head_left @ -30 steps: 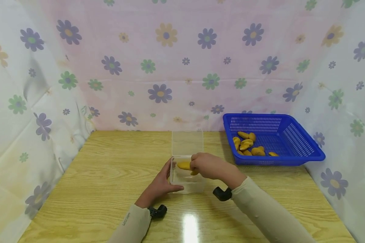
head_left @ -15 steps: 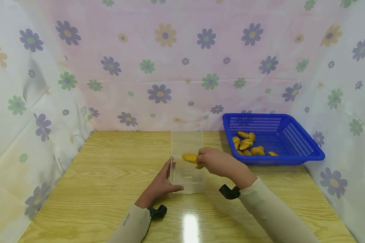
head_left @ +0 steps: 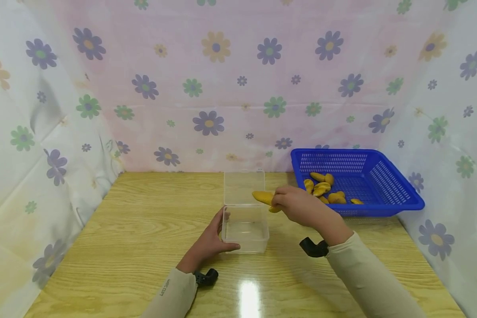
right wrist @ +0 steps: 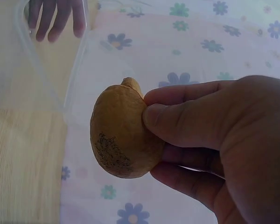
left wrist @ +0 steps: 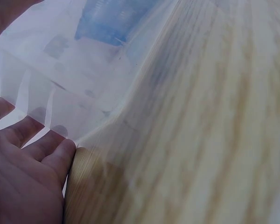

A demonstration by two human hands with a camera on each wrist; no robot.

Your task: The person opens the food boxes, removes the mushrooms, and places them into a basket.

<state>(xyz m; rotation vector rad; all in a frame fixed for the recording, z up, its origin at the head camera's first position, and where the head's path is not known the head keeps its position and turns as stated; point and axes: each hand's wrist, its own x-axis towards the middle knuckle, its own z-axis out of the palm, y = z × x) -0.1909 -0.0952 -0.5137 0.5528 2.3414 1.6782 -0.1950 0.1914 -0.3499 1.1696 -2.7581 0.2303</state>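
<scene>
My right hand [head_left: 302, 207] pinches a yellow-brown mushroom [right wrist: 123, 133] between thumb and fingers. In the right wrist view it looks rounded, with a short stub at the top and a dark speckled patch. In the head view the mushroom hangs in the air, right of a clear plastic box [head_left: 246, 245]. The box's hinged lid [head_left: 244, 187] lies folded back behind it. I see nothing inside the box. My left hand [head_left: 206, 247] grips its left side, thumb along the front wall and fingers [left wrist: 56, 154] against the side wall.
A blue perforated basket [head_left: 401, 205] stands at the back right, with several yellow-brown mushrooms [head_left: 322, 189] mostly in its left part. Flowered cloth [head_left: 238, 123] hangs behind and at both sides of the wooden table [head_left: 143, 212].
My right hand has moved up and to the right, carrying the mushroom from over the box towards the basket. My left hand and the box stay where they were.
</scene>
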